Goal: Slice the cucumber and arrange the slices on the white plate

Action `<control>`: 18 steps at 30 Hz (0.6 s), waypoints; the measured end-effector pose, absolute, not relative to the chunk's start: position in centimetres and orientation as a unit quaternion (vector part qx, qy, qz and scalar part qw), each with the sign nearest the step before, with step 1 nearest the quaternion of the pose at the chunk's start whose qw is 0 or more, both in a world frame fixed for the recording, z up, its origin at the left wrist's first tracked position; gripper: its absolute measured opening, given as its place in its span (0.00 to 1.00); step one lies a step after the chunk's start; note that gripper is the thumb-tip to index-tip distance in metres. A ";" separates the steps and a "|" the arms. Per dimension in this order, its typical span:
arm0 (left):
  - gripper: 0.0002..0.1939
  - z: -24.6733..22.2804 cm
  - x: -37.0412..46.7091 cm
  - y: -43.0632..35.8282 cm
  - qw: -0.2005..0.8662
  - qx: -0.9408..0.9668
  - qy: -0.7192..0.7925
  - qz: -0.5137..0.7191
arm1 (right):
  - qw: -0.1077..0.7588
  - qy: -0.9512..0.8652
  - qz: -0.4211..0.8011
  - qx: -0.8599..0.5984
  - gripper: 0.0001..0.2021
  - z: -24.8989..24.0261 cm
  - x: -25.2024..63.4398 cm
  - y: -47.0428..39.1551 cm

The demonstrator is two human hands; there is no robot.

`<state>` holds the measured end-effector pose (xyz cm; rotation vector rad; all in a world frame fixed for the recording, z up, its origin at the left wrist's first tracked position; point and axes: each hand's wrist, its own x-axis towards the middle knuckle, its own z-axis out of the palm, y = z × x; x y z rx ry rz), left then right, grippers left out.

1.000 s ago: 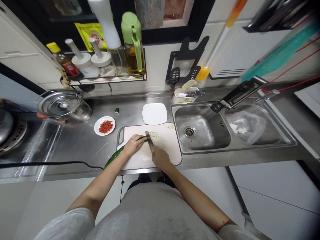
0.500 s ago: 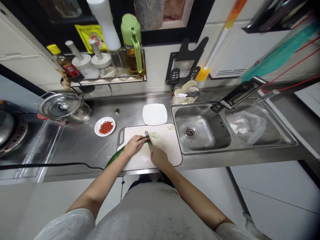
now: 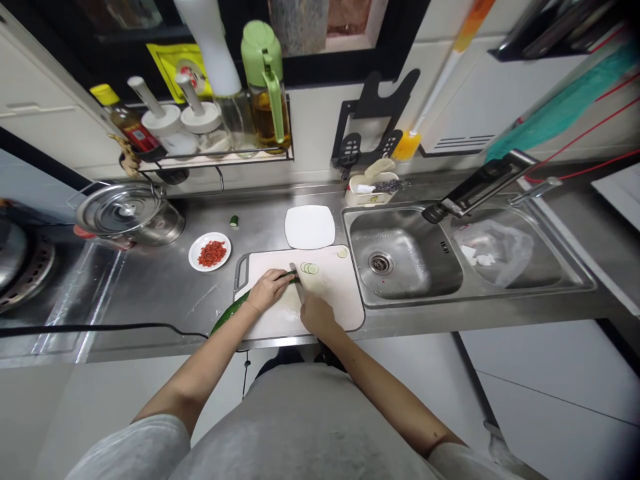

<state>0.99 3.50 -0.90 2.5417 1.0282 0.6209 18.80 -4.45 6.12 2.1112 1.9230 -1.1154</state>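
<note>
On the white cutting board (image 3: pixel 330 313) my left hand (image 3: pixel 269 288) is closed over a long green cucumber (image 3: pixel 231 313), whose lower end shows past my wrist. My right hand (image 3: pixel 318 316) is wrapped round the handle of a knife (image 3: pixel 299 283); the handle is hidden in my fist. The blade stands beside the cucumber's cut end, close to my left fingertips. Just right of the blade lie several overlapping cucumber slices (image 3: pixel 309 269). A single pale slice (image 3: pixel 342 253) rests at the board's far right corner.
Behind the board is a white square plate (image 3: pixel 310 227). A round plate (image 3: pixel 211 252) of small red pieces and a cucumber stub (image 3: pixel 234 221) lie to the left, near a lidded steel pot (image 3: pixel 131 217). The steel sink (image 3: pixel 405 260) borders the board's right side. A black cable (image 3: pixel 100 328) crosses the counter.
The view has shifted very slightly. Both hands, the knife, the cucumber and the slices stay in nearly the same places.
</note>
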 end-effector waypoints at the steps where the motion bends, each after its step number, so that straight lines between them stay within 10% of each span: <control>1: 0.17 -0.9 1.0 3.5 0.164 0.892 0.362 0.218 | 0.037 0.626 -0.365 0.688 0.16 6.1 18.8 -4.4; 18: 0.18 -1.0 1.0 3.5 0.163 0.893 0.358 0.217 | 0.049 0.618 -0.368 0.693 0.17 5.8 18.2 -4.4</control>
